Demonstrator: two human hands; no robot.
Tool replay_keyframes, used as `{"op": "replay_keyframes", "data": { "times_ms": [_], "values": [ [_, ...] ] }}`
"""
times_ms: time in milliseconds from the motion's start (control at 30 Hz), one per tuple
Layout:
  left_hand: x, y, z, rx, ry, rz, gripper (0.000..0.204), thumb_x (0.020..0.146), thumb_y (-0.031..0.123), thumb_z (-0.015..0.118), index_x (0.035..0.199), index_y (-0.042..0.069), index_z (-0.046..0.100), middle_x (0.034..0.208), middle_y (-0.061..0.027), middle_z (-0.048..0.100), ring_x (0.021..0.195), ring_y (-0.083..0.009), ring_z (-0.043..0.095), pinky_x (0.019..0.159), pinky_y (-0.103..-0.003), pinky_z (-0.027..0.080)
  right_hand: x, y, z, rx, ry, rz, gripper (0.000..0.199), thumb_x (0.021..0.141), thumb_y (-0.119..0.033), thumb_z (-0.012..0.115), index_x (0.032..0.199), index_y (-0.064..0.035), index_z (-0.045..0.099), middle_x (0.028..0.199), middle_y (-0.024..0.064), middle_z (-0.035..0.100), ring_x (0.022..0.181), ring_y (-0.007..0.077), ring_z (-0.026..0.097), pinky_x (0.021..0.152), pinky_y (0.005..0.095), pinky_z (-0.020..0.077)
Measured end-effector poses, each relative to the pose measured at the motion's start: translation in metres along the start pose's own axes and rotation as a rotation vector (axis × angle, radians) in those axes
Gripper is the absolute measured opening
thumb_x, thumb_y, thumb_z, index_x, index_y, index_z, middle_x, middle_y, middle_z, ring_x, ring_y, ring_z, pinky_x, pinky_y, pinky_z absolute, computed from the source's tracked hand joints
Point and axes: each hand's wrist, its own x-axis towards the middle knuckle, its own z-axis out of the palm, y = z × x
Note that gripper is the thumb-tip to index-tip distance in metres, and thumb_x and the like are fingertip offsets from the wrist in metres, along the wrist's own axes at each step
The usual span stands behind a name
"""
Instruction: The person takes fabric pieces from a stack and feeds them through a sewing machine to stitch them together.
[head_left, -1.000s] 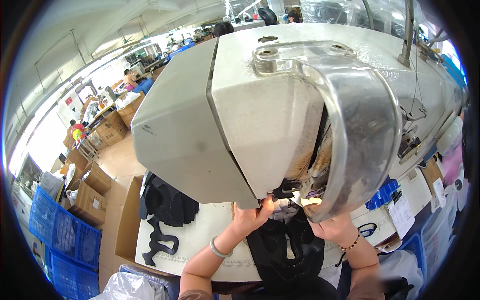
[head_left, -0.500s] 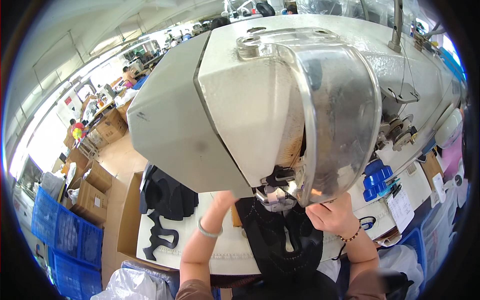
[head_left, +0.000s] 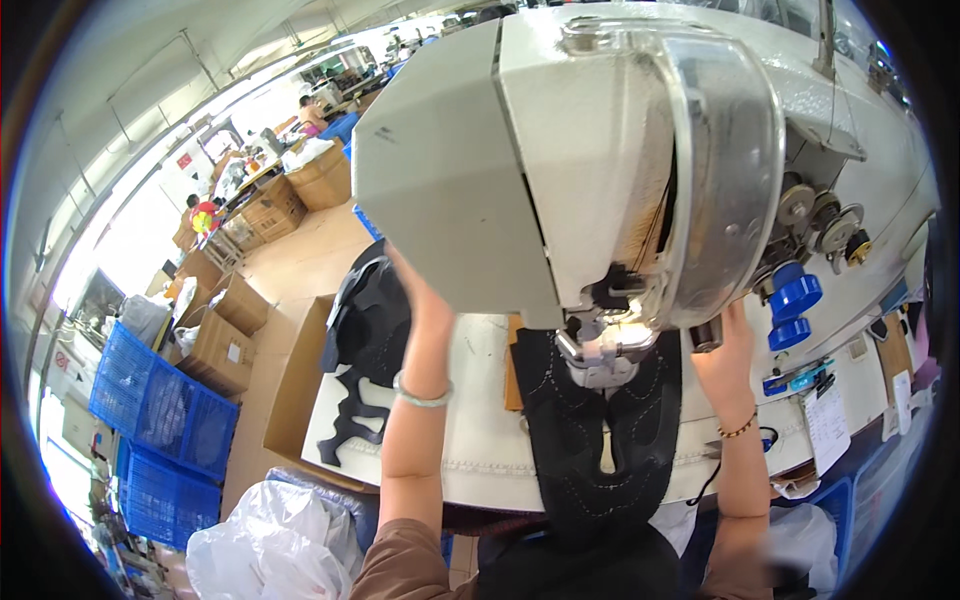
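Observation:
A large pale grey sewing machine head [head_left: 450,170] fills the middle. Below its presser foot [head_left: 603,365] lies a black cut piece [head_left: 600,490] with white stitch lines and a slot, running down toward my lap. My left hand [head_left: 422,300] reaches forward beside the machine head, next to a stack of black cut pieces [head_left: 372,310]; its fingers are hidden behind the casing. My right hand [head_left: 725,355] is raised at the right of the needle area, behind a dark cylindrical part [head_left: 706,335] that hides its fingers. Whether it holds anything does not show.
A wavy black cutout [head_left: 355,415] lies on the white table [head_left: 480,420] at left. Blue spools [head_left: 795,300] and thread tension discs [head_left: 830,225] sit right. Paper [head_left: 827,425] lies beyond. Blue crates [head_left: 165,400], cartons [head_left: 215,350] and a plastic bag [head_left: 270,535] stand left.
The view has shifted, so the machine sits farther right and higher. My left hand has reached farther forward to the stack. My right hand, earlier curled beside the black piece, has moved up and forward.

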Motion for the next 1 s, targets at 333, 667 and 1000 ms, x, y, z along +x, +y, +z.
{"op": "replay_keyframes", "data": {
  "times_ms": [333,667,1000],
  "values": [
    [-0.017,-0.118,-0.100,0.499,0.159,-0.459,0.031,0.090,0.022,0.054,0.081,-0.007,0.059,0.069,-0.0171,0.058,0.065,-0.0273,0.054,0.064,-0.037,0.041,0.008,-0.043,0.001,0.284,0.218,0.231,0.013,0.083,-0.005,0.060,0.096,-0.0041,0.058,0.076,0.0027,0.057,0.057,0.0114,0.051,0.049,0.0243,0.0388],
    [-0.079,-0.168,-0.089,0.853,-0.253,-0.622,0.034,0.090,0.031,0.052,0.086,-0.003,0.049,0.080,-0.0233,0.059,0.078,-0.0406,0.057,0.072,-0.047,0.043,-0.074,-0.081,0.031,0.016,-0.698,0.151,0.067,0.075,-0.047,0.067,0.115,0.0029,0.048,0.098,0.0147,0.051,0.075,0.0272,0.063,0.060,0.0351,0.0506],
    [-0.089,-0.076,-0.077,0.914,-0.244,-0.253,0.030,0.081,0.015,0.060,0.106,0.004,0.047,0.097,-0.0124,0.050,0.097,-0.0310,0.047,0.081,-0.043,0.036,-0.084,-0.068,0.044,0.127,-0.723,0.367,0.075,0.067,-0.041,0.075,0.124,-0.0038,0.042,0.110,0.0178,0.049,0.083,0.0303,0.062,0.070,0.0388,0.0511]
  ]
}}
